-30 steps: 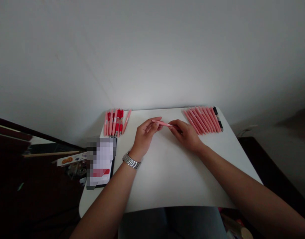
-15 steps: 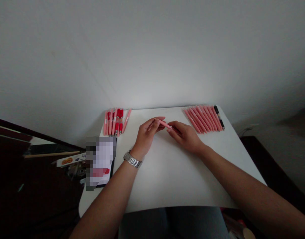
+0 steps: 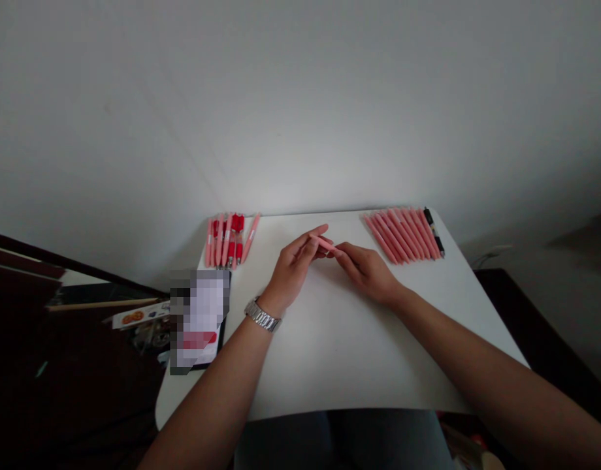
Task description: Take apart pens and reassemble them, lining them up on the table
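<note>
Left hand [image 3: 291, 266] first: fingers half curled, the index reaching out past the rest, thumb pressed to one end of a slim pink pen [image 3: 324, 244]. And there's the right hand [image 3: 369, 269], thumb and fingers drawn together on the pen's other end, so the pen hangs slantwise between the two, above the smooth white tabletop [image 3: 340, 356].

Now across from the left! A flat, dark-edged phone [image 3: 202, 320], screen pixelated, lies by the table's left side. Just beyond it, a bunch of pink pens and red-and-clear pens [image 3: 225, 241], side by side, with one slanted pink pen [image 3: 251, 238] at the bunch's right. A silver metal-link watch [image 3: 262, 316] circles the left wrist. Over right, beyond the right hand, a tight row of slim pink pens [image 3: 402, 236], tilted together, and at its right end a black pen with a pale middle [image 3: 434, 233].
</note>
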Available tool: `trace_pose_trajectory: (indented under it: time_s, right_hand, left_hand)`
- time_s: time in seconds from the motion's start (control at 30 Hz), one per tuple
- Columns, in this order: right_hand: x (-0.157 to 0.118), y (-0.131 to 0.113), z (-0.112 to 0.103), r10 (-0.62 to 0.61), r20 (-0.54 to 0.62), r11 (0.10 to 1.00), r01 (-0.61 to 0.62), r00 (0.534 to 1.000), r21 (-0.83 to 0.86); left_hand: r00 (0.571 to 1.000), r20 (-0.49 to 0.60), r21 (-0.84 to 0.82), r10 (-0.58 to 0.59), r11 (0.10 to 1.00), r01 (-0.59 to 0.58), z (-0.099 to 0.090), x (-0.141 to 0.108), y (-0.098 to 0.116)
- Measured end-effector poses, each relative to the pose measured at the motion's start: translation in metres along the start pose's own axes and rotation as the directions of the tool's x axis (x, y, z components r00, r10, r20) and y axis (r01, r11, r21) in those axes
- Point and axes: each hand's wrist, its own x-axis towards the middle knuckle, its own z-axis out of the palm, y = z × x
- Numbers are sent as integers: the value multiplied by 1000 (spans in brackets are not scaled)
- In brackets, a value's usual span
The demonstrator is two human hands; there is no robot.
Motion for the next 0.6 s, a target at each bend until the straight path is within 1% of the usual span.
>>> trace_pose_trajectory:
  time_s: [0.17, 0.27, 0.43, 0.6]
  right_hand:
    - [0, 2, 1, -4, 10, 1000, 4, 1000, -17]
    - [0, 3, 3, -3, -5, 998, 3, 1000, -57]
    - [1, 4, 4, -3, -3, 995, 3, 1000, -99]
    - [1, 7, 4, -4, -4, 991, 4, 1000, -135]
  left_hand:
    - [1000, -5, 19, 5, 1000, -5, 1, 1, 1]
    - [1000, -24, 1, 2, 1000, -2, 1, 1, 2]
    - [1000, -24, -30, 4, 1000, -5, 1, 1, 2]
    - [998, -32, -27, -48, 999, 47, -1, 0, 1]
